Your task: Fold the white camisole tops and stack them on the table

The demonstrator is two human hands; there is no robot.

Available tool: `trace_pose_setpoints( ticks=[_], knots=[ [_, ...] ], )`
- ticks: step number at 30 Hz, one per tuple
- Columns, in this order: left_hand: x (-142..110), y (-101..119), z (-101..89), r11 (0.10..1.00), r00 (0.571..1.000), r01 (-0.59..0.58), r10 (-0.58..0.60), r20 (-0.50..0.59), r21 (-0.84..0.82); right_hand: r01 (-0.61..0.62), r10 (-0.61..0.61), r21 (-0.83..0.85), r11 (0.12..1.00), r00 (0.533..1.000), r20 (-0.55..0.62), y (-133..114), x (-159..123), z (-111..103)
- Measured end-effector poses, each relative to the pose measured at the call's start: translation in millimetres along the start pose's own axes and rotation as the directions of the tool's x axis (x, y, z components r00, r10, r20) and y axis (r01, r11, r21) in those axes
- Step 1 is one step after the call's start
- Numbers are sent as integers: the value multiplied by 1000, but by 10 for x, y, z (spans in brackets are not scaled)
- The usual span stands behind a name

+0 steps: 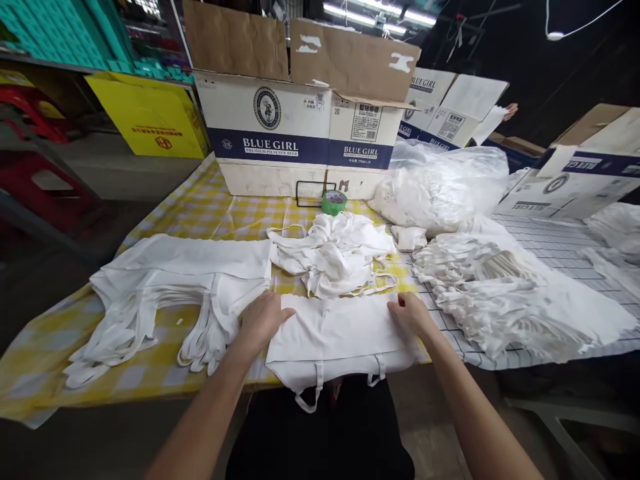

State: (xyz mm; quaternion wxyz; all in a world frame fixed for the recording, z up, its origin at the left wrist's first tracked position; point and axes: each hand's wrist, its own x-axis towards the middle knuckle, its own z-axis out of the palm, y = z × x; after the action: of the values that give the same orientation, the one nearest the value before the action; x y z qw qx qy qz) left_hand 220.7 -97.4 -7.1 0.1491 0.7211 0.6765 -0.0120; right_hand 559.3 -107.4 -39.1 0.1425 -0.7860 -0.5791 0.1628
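A white strappy camisole top (pixel 340 333) lies spread at the table's front edge, its thin straps hanging over toward my lap. At its upper left corner, my left hand (pixel 263 321) is closed on the cloth, thumb lying on top. My right hand (pixel 411 313) pinches the upper right edge with curled fingers. Left of it rests a neat stack of white camisole tops (pixel 185 257), straps trailing forward. Just beyond the held top is a loose heap of white camisole tops (pixel 335 250), crumpled together.
A roll of green tape (pixel 334 202) and a black wire frame (pixel 307 193) stand before a large open carton (pixel 280 170). To the right are a filled clear plastic bag (pixel 440 180) and piled white garments (pixel 495 293). Another person's hand (pixel 510 111) shows behind.
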Motion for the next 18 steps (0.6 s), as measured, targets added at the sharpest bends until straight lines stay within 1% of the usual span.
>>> trace_pose_setpoints(
  ticks=[1, 3, 5, 6, 7, 9, 10, 11, 12, 13, 14, 15, 16, 17, 18],
  knots=[
    [19, -17, -3, 1000, 1000, -23, 23, -6, -18, 11, -11, 22, 1000, 1000, 1, 0, -18, -14],
    [18, -33, 18, 995, 996, -60, 56, -63, -79, 29, -29, 73, 997, 1000, 6, 18, -78, -77],
    [-36, -40, 42, 968, 993, -93, 72, -96, -232, 48, -66, 227, 973, 995, 72, 53, -163, -187],
    [-78, -47, 38, 930, 993, -103, 78, -85, -352, 53, -105, 342, 938, 985, 134, 73, -209, -262],
    [-125, -55, 15, 867, 994, -107, 92, -55, -487, 48, -157, 464, 885, 967, 201, 90, -255, -350],
    [-206, -73, -105, 677, 988, -96, 152, 10, -730, 4, -268, 656, 755, 915, 303, 106, -327, -565],
    [-232, -76, -206, 584, 983, -93, 182, 19, -807, -14, -299, 704, 710, 899, 320, 102, -346, -689],
    [-243, -72, -331, 516, 979, -103, 203, 5, -851, -20, -310, 733, 680, 899, 311, 86, -350, -821],
    [-241, -59, -478, 478, 977, -131, 211, -32, -869, -9, -305, 752, 660, 911, 278, 60, -339, -958],
    [-227, -34, -640, 473, 974, -179, 206, -90, -863, 20, -290, 763, 646, 931, 222, 22, -314, -1096],
    [-207, 0, -811, 496, 967, -242, 192, -166, -834, 64, -271, 767, 639, 952, 146, -24, -279, -1232],
    [-186, 43, -981, 546, 952, -306, 167, -256, -780, 123, -251, 763, 634, 966, 53, -78, -241, -1363],
    [-172, 91, -1143, 612, 922, -367, 142, -359, -701, 191, -236, 753, 630, 971, -49, -134, -205, -1484],
    [-170, 140, -1288, 669, 863, -442, 137, -486, -598, 263, -224, 737, 622, 962, -153, -186, -178, -1594],
    [-183, 185, -1407, 714, 774, -510, 139, -617, -479, 334, -215, 720, 608, 942, -256, -228, -164, -1687]
  ],
)
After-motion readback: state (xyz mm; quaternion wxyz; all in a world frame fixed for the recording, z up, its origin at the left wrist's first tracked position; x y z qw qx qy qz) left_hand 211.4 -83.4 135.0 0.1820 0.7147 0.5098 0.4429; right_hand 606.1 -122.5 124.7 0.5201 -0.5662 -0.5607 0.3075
